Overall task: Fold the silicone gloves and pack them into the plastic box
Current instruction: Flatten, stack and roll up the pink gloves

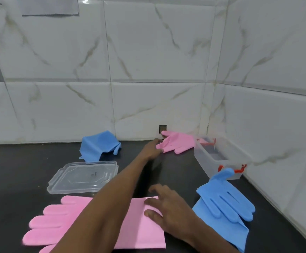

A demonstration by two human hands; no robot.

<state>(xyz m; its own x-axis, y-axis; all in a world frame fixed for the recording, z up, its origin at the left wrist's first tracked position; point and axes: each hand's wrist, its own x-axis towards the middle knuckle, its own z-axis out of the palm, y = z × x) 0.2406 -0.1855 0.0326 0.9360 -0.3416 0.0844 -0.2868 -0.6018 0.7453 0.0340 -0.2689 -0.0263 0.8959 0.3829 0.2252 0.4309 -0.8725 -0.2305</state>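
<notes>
Where my left hand (151, 147) meets the far pink glove (179, 143): fingertip end, long axis running toward the plastic box (203, 159).
Item lies flat on the dark counter (177, 172), just left of the box's far end, cuff toward the box rim, fingers pointing away from the box at my left hand, which touches their tips; whether it has pinched them I cannot tell. Left hand is the nearer; I judge the pull runs along the glove, away from the box. Right hand (168, 207), spread flat, presses the cuff of the near pink glove (141, 232), nearer me and left of the box. One blue glove (225, 203) lies folded against the box's near end; the other blue glove (99, 145) and the clear lid (82, 177) are well left of the box.
</notes>
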